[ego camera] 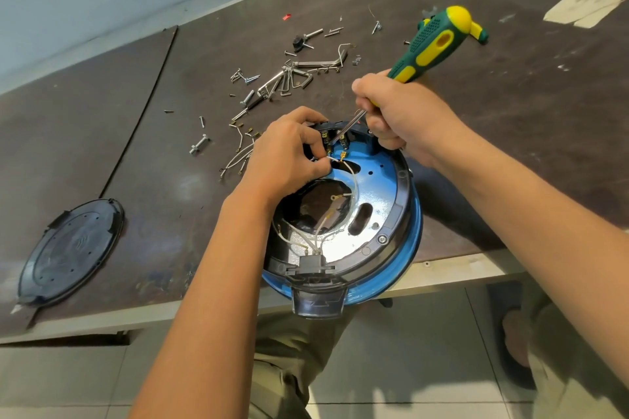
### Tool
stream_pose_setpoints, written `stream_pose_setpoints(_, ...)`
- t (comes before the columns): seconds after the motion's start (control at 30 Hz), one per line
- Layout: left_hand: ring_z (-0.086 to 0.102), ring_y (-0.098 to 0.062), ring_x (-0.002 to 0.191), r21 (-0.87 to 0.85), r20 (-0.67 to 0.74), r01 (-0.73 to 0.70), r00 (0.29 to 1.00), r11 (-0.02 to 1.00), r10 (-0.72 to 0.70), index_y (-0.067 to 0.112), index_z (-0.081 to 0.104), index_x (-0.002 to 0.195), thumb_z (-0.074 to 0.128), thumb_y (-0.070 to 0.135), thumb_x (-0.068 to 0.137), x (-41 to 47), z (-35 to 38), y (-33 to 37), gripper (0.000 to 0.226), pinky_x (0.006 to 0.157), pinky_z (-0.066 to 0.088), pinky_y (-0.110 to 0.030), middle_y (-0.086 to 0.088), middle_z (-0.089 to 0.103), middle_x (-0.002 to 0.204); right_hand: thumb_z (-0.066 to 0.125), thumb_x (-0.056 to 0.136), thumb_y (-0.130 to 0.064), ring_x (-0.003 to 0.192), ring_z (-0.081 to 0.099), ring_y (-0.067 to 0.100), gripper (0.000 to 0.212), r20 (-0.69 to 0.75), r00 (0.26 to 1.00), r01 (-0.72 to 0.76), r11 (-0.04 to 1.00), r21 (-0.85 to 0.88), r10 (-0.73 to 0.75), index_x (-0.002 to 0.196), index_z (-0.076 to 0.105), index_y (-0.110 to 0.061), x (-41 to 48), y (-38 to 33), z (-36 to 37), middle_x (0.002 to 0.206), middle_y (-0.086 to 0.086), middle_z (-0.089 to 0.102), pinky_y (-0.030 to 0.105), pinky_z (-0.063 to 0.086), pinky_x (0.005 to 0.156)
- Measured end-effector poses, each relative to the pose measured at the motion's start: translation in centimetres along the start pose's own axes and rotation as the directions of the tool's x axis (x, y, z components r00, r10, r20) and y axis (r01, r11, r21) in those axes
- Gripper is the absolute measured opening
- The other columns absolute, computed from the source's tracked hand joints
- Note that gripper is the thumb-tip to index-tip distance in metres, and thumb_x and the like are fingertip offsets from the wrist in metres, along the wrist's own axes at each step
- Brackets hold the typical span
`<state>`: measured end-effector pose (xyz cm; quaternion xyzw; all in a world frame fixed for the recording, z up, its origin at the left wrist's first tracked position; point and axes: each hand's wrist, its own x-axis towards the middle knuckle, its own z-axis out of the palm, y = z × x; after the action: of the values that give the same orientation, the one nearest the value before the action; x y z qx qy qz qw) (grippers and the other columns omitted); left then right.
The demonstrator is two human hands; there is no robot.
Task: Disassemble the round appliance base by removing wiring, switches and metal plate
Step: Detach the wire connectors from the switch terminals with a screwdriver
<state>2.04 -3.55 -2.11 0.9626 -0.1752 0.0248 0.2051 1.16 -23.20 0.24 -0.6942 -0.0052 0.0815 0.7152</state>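
Observation:
The round appliance base (pixel 401 241), blue-walled with a black rim, lies upside down at the table's front edge. Its shiny metal plate (pixel 377 194) shows inside, with white wires (pixel 354 177) looping across the central hole. My left hand (pixel 289 156) pinches a white wire with a brass terminal near the black switch block (pixel 335 134) at the far rim. My right hand (pixel 401 116) grips a green-and-yellow screwdriver (pixel 432 44), whose shaft points down into the switch block. A black connector housing (pixel 311 265) sits at the near rim.
A black round bottom cover (pixel 68 252) lies on the dark table (pixel 510 133) at the left. Loose screws, hex keys and removed wires (pixel 289 78) are scattered behind the base. A second green tool (pixel 480 32) and paper (pixel 589 2) lie at the back right.

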Motion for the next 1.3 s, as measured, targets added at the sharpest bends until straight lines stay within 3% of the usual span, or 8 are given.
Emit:
stream_pose_setpoints(0.27,0.056,-0.014,0.114,-0.008,-0.003,-0.005,1.0,1.0,0.005,0.027,0.07,0.06,0.08,0.022,0.07,-0.13,-0.01,0.07,0.015,0.084,0.051,-0.044,0.018,0.059,0.126,0.053,0.097,-0.019,0.036,0.024,0.01,0.037,0.02,1.0,-0.016,1.0,0.01,0.015,0.061,0.046,-0.018,-0.3,-0.19,-0.21,0.053,0.002,0.037,0.019,0.021,0.039)
stream_pose_setpoints(0.4,0.057,-0.012,0.112,-0.019,-0.011,-0.002,1.0,1.0,0.002,0.027,0.07,0.06,0.08,0.022,0.068,-0.13,-0.04,0.13,0.014,0.084,0.051,-0.042,0.019,0.06,0.124,0.057,0.097,-0.023,0.033,0.031,0.01,0.042,0.027,0.987,0.162,0.949,-0.271,-0.161,0.057,0.049,-0.012,-0.85,-0.25,0.09,0.044,-0.001,0.038,0.019,0.025,0.037)
stream_pose_setpoints(0.5,0.057,-0.013,0.113,-0.029,-0.009,0.0,1.0,1.0,-0.001,0.027,0.07,0.059,0.08,0.022,0.068,-0.12,-0.14,0.09,0.015,0.086,0.051,-0.045,0.019,0.06,0.124,0.058,0.099,-0.026,0.033,0.036,0.007,0.043,0.023,0.978,0.204,0.917,-0.344,-0.209,0.063,0.054,-0.003,-0.99,-0.12,0.55,0.044,-0.002,0.041,0.015,0.027,0.038)
stream_pose_setpoints(0.63,0.058,-0.015,0.112,-0.035,0.01,-0.007,1.0,0.999,0.007,0.026,0.07,0.06,0.081,0.021,0.069,-0.14,-0.32,0.25,0.015,0.087,0.052,-0.047,0.017,0.06,0.125,0.058,0.097,-0.025,0.034,0.029,0.012,0.043,-0.016,0.989,0.139,0.969,-0.204,-0.145,0.057,0.045,-0.017,-0.72,0.0,0.39,0.046,0.001,0.035,0.019,0.022,0.04)
stream_pose_setpoints(0.83,0.058,-0.018,0.111,-0.019,0.037,-0.031,0.999,0.999,0.032,0.022,0.071,0.062,0.081,0.02,0.07,-0.16,-0.45,0.23,0.013,0.088,0.052,-0.05,0.013,0.058,0.124,0.057,0.097,-0.02,0.03,0.024,0.008,0.041,-0.002,0.996,0.085,0.996,-0.041,-0.085,0.058,0.047,-0.017,-0.35,0.24,0.13,0.044,-0.001,0.034,0.014,0.019,0.038)
stream_pose_setpoints(1.3,0.06,-0.01,0.11,-0.056,0.023,-0.036,0.999,0.998,0.038,0.023,0.079,0.074,0.08,0.018,0.074,-0.37,-0.48,-0.29,0.005,0.093,0.052,-0.041,0.013,0.061,0.127,0.057,0.096,-0.022,0.036,0.023,0.013,0.041,0.031,0.992,0.127,0.983,-0.134,-0.124,0.057,0.046,-0.018,-0.44,0.08,-0.09,0.051,0.005,0.032,0.02,0.021,0.041)
